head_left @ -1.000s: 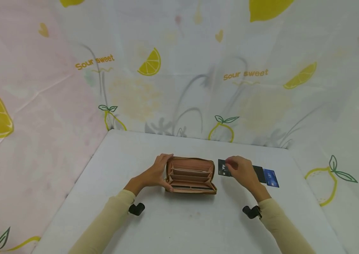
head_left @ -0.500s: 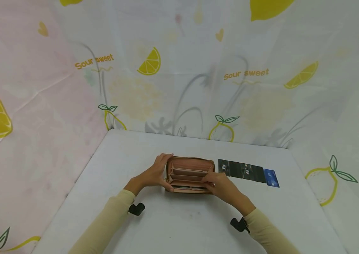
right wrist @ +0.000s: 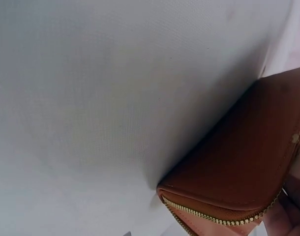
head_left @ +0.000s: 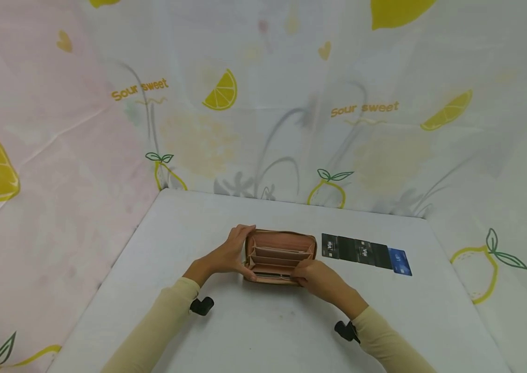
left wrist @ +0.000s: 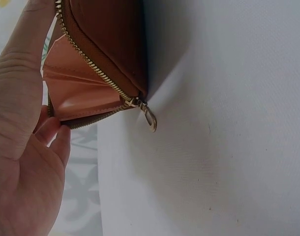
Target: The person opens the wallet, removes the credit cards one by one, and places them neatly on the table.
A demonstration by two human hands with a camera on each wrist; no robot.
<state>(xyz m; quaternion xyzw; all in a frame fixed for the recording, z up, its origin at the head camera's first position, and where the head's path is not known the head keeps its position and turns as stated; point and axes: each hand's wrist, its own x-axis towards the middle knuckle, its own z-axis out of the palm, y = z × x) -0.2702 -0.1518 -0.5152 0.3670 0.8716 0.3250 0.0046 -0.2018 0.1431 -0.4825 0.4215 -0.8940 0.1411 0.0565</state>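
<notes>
A brown zip-around wallet (head_left: 282, 240) stands unzipped on the white table, its pink-brown compartments facing up. My left hand (head_left: 226, 259) grips its left end, thumb on the near wall and fingers at the far side. In the left wrist view a metal zip pull (left wrist: 150, 119) hangs at the wallet's corner. My right hand (head_left: 321, 280) has curled fingertips inside the near right part, by the card slots. Dark and pale card edges (head_left: 268, 274) show there. Whether the fingertips pinch a card is hidden; the right wrist view mostly shows the wallet's outer wall (right wrist: 238, 152).
To the right of the wallet lies a slanting row of overlapping cards: several black ones (head_left: 355, 250), some marked "Vip", and a blue card (head_left: 400, 261) at the right end. Lemon-print cloth (head_left: 263, 103) hangs behind and at both sides of the table (head_left: 254, 331).
My right hand has left the black cards and moved left to the wallet, then slightly nearer along its card slots. The left hand keeps its grip in place.
</notes>
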